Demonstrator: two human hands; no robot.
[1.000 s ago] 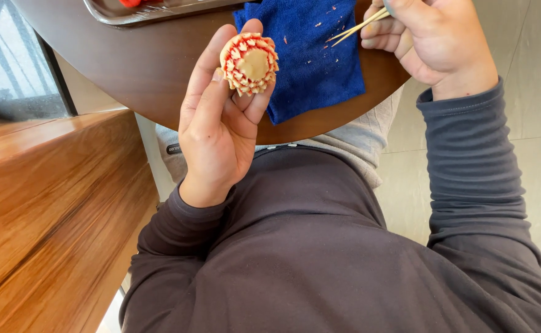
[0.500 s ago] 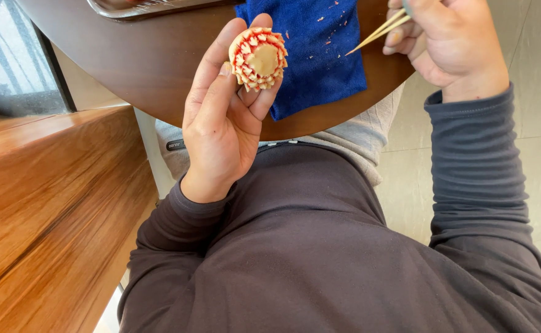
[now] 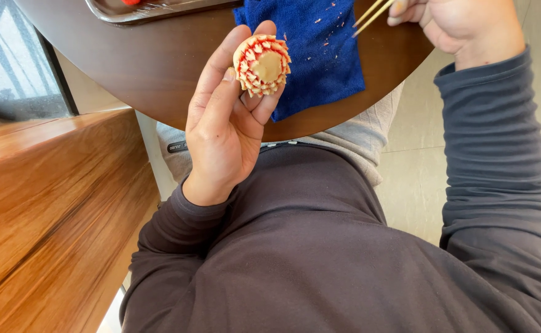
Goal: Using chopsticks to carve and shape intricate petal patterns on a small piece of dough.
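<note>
From the head camera, your left hand (image 3: 224,126) grips a small round dough piece (image 3: 262,65) between thumb and fingertips, held up over the table's near edge. Rings of red-tipped snipped petals cover its rim; the smooth tan centre is uncut, so I judge the outer rows done and the middle left. At two o'clock from it, your right hand (image 3: 458,24) pinches thin sticks (image 3: 372,12) above the blue cloth (image 3: 320,55).

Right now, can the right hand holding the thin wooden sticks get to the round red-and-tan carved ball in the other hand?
Probably yes. The right hand with its thin wooden sticks is above the blue cloth, beside the round red-and-tan carved ball that the left hand holds up. Nothing lies between them.
</note>
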